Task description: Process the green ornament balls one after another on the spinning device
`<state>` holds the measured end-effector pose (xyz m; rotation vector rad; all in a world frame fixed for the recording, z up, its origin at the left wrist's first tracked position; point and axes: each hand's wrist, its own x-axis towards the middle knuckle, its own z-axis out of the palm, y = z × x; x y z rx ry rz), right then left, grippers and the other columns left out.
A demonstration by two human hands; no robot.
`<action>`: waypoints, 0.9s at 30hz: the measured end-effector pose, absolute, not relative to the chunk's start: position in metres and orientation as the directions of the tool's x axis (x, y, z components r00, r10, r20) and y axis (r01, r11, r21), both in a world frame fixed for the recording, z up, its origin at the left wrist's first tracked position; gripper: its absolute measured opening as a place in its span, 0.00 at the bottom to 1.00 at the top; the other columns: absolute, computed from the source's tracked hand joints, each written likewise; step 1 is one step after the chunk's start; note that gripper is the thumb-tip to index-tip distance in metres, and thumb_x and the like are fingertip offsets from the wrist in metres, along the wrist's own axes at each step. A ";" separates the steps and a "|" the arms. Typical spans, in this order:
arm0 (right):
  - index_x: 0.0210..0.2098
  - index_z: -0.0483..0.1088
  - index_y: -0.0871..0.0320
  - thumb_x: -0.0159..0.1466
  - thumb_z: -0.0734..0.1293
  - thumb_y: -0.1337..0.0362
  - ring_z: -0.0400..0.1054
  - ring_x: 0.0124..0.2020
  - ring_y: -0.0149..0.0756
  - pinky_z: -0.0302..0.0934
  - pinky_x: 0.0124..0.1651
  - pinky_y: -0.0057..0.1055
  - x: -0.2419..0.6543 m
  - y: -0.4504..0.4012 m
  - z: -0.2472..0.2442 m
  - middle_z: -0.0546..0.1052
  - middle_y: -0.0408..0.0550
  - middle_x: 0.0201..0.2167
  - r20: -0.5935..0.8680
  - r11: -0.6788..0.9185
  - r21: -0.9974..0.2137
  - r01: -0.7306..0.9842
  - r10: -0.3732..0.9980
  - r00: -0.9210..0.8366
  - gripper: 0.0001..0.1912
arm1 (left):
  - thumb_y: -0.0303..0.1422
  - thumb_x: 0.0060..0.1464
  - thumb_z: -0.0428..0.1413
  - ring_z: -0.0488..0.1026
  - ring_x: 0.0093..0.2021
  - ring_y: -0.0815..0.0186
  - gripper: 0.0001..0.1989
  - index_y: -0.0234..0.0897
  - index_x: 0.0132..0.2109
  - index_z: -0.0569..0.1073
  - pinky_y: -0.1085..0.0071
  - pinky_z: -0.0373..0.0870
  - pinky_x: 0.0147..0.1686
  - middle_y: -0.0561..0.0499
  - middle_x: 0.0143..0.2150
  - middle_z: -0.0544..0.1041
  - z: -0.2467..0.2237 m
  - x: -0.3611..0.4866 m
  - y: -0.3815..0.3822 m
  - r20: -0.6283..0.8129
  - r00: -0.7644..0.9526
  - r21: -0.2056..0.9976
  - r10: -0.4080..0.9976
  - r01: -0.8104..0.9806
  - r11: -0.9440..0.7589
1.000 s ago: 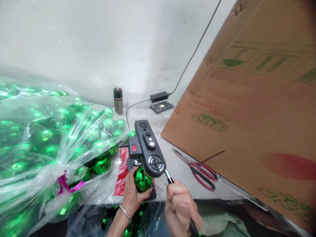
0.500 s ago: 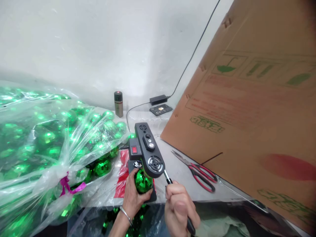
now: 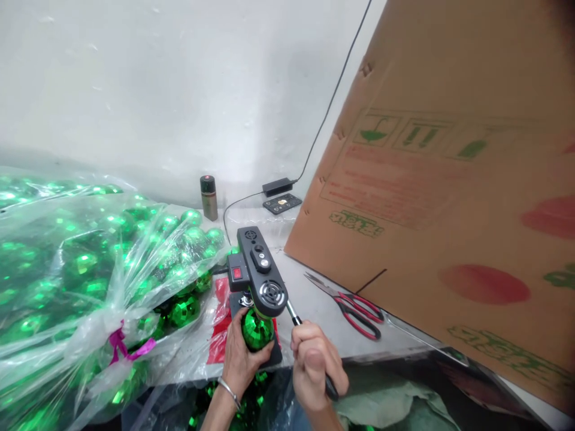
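Observation:
My left hand [image 3: 238, 354] is closed round a shiny green faceted ornament ball [image 3: 257, 331]. The ball sits directly beneath the head of a black machine [image 3: 261, 268] that carries round vents and a red switch [image 3: 236, 273]. Whether the ball touches the head is hard to make out. My right hand [image 3: 315, 363] is wrapped round the lever handle [image 3: 294, 313], a metal rod with a black grip at the machine's right side. Red plastic [image 3: 218, 335] lies under the machine's left edge.
Left, a clear plastic bag [image 3: 90, 263] bulges with green balls, tied with a purple ribbon [image 3: 120, 343]. Red-and-black scissors [image 3: 354, 308] lie right of the machine, before a large cardboard box [image 3: 404, 179]. A bottle [image 3: 209, 197], a power adapter [image 3: 277, 187] and a phone [image 3: 282, 203] stand behind.
The view has swung slightly to the right, so most things appear further left. Both hands keep their hold on the ball and the lever handle.

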<state>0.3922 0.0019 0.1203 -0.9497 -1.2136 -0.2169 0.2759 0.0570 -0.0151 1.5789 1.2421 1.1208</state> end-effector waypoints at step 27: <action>0.30 0.64 0.53 0.84 0.61 0.70 0.67 0.24 0.29 0.60 0.29 0.28 0.384 0.005 0.172 0.69 0.38 0.24 0.781 0.591 -0.619 0.517 0.394 0.484 0.24 | 0.46 0.51 0.77 0.86 0.66 0.35 0.41 0.41 0.68 0.74 0.37 0.87 0.65 0.34 0.66 0.86 -0.030 0.238 0.037 0.280 0.143 0.910 0.949 0.277 -0.310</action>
